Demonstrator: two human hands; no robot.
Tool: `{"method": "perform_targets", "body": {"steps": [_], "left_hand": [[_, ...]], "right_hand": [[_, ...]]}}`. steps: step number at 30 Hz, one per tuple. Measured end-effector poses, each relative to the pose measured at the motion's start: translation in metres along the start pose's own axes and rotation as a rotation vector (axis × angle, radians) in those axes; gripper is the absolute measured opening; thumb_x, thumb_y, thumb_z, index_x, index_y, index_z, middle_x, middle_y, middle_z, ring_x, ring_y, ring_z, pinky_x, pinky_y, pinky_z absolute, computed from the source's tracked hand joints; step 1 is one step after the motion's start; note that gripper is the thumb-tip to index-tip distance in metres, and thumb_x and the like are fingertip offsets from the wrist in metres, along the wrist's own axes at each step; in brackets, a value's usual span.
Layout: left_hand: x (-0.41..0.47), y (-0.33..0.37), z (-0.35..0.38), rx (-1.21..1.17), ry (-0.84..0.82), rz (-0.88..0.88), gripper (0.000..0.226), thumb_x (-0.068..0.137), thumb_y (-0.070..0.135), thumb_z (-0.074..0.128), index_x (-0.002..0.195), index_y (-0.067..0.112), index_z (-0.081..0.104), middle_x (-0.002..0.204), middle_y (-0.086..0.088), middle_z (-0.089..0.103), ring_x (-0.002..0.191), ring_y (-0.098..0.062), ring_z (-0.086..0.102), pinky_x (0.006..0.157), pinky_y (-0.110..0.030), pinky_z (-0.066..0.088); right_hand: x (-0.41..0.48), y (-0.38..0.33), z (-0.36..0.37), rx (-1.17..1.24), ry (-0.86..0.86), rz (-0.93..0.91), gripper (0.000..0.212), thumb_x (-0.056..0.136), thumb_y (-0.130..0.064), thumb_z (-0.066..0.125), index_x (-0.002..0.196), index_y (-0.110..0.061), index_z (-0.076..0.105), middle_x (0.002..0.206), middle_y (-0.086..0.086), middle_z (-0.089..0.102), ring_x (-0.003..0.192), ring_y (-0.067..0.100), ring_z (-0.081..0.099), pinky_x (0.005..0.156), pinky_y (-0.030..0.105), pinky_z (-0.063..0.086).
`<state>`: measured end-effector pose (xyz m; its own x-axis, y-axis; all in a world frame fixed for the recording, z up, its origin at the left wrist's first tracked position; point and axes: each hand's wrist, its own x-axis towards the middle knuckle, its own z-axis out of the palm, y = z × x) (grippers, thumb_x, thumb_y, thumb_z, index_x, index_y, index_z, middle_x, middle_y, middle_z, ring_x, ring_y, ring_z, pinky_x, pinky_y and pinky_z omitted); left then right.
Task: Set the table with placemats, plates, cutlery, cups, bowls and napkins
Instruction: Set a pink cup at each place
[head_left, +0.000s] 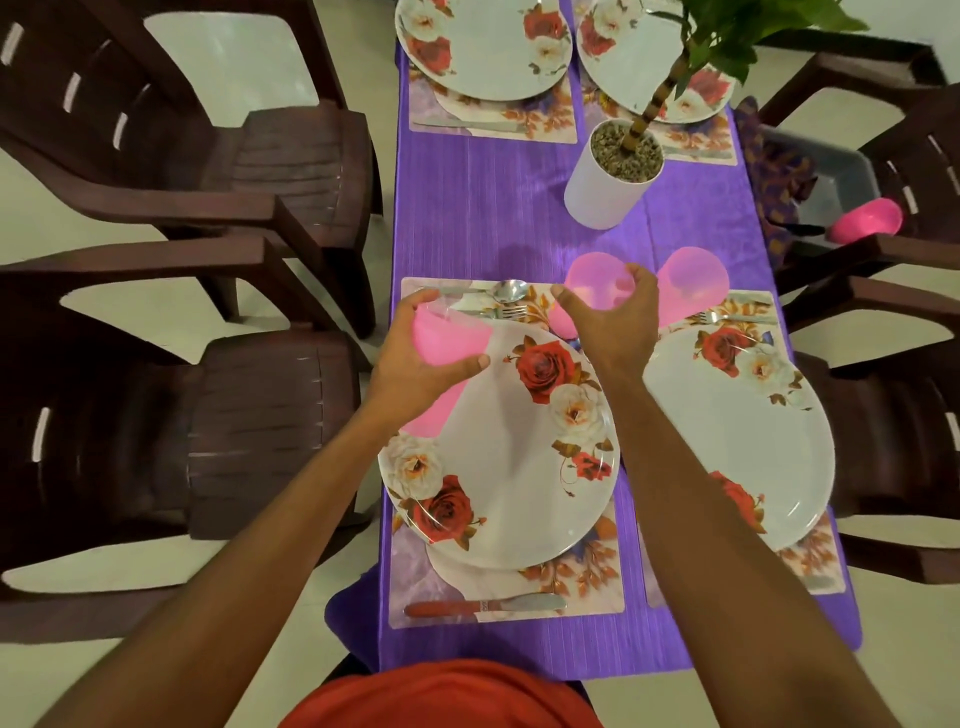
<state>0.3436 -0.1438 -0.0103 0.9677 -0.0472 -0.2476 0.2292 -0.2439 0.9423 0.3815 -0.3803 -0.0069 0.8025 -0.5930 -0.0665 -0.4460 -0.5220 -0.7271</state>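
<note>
My left hand (415, 358) grips a pink plastic cup (447, 340) above the left edge of the near-left floral plate (509, 457). My right hand (613, 317) holds a second pink cup (592, 280) at the far right corner of that plate's placemat (415, 571). A third pink cup (691, 275) stands beyond the near-right plate (737, 431). A spoon (498, 291) and a fork (498, 312) lie past the near-left plate, and a knife (483, 605) lies in front of it.
A white potted plant (608, 176) stands mid-table on the purple cloth (483, 208). Two more plates (483, 47) on mats sit at the far end. Dark brown chairs (260, 415) flank both sides. A pink bowl (867, 221) sits on the right chair beside a grey tub (831, 176).
</note>
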Motion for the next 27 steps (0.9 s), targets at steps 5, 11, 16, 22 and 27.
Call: {"method": "perform_targets", "body": {"steps": [5, 11, 16, 22, 27], "left_hand": [[-0.002, -0.003, -0.001, 0.007, -0.022, 0.001, 0.083, 0.068, 0.039, 0.089, 0.131, 0.045, 0.036, 0.131, 0.007, 0.043, 0.103, -0.008, 0.051, 0.064, -0.014, 0.05], [-0.008, -0.002, -0.003, -0.029, -0.042, 0.037, 0.081, 0.068, 0.036, 0.089, 0.128, 0.047, 0.036, 0.118, 0.023, 0.042, 0.104, -0.004, 0.049, 0.062, -0.008, 0.049], [-0.019, -0.006, -0.002, 0.005, -0.101, 0.063, 0.087, 0.067, 0.036, 0.09, 0.136, 0.039, 0.037, 0.117, 0.028, 0.04, 0.109, -0.008, 0.049, 0.073, -0.018, 0.049], [-0.064, -0.004, -0.004, 0.086, -0.257, 0.141, 0.094, 0.057, 0.054, 0.089, 0.135, 0.039, 0.039, 0.124, 0.027, 0.044, 0.118, -0.017, 0.05, 0.091, -0.035, 0.052], [-0.116, -0.014, -0.012, 0.143, -0.45, 0.215, 0.094, 0.062, 0.031, 0.092, 0.139, 0.032, 0.039, 0.127, 0.008, 0.049, 0.112, -0.015, 0.056, 0.082, -0.027, 0.057]], "right_hand": [[0.001, -0.003, 0.004, 0.013, -0.006, -0.009, 0.105, 0.056, -0.079, 0.076, 0.141, -0.027, 0.042, 0.135, -0.006, 0.056, 0.121, 0.02, 0.056, 0.099, 0.044, 0.052], [-0.009, 0.005, -0.005, 0.006, -0.042, 0.024, 0.111, 0.06, -0.07, 0.082, 0.15, -0.028, 0.032, 0.139, -0.002, 0.055, 0.125, 0.021, 0.056, 0.103, 0.046, 0.05], [-0.052, 0.015, -0.028, 0.068, 0.01, 0.06, 0.09, 0.068, -0.065, 0.081, 0.142, -0.031, 0.043, 0.123, -0.004, 0.064, 0.107, 0.015, 0.063, 0.093, 0.035, 0.052], [-0.151, 0.017, -0.045, 0.234, -0.109, 0.13, 0.046, 0.079, -0.064, 0.071, 0.104, -0.025, 0.072, 0.091, -0.011, 0.07, 0.081, 0.003, 0.065, 0.072, 0.032, 0.058], [-0.243, 0.015, -0.035, 0.277, -0.311, 0.109, 0.056, 0.081, -0.061, 0.073, 0.124, -0.026, 0.066, 0.113, -0.009, 0.065, 0.099, 0.005, 0.063, 0.087, 0.032, 0.056]]}}
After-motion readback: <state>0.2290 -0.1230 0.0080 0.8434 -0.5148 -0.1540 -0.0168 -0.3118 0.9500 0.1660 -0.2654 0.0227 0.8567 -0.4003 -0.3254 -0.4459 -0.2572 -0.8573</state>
